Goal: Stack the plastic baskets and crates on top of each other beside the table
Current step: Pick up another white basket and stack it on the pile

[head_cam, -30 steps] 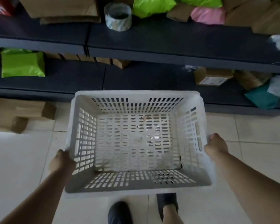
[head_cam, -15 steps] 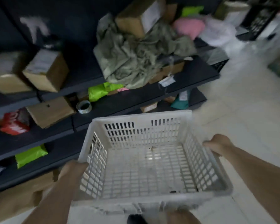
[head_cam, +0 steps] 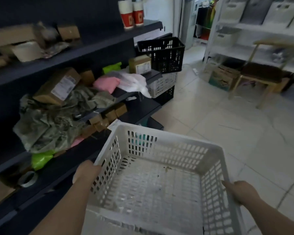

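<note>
I carry an empty white slotted plastic crate (head_cam: 159, 182) low in front of me. My left hand (head_cam: 87, 173) grips its left rim and my right hand (head_cam: 239, 192) grips its right rim. Ahead, at the far end of the dark shelving, stands a stack of crates: a black crate (head_cam: 161, 55) on top, a white crate (head_cam: 163, 83) under it, and another black one (head_cam: 166, 95) at the bottom on the floor. A wooden table (head_cam: 275, 43) stands at the right, blurred.
Dark shelves (head_cam: 61, 55) run along my left, loaded with cardboard boxes, a crumpled green cloth (head_cam: 54, 119), pink and green bags and red paper cups (head_cam: 131, 14). A tape roll (head_cam: 27, 178) lies low left. White shelving (head_cam: 255, 28), a stool (head_cam: 260, 77) and a box stand right. Tiled floor lies between.
My view has swung right and up from the shelves toward the room, bringing the crate stack and table into sight. Both hands keep hold of the white crate.
</note>
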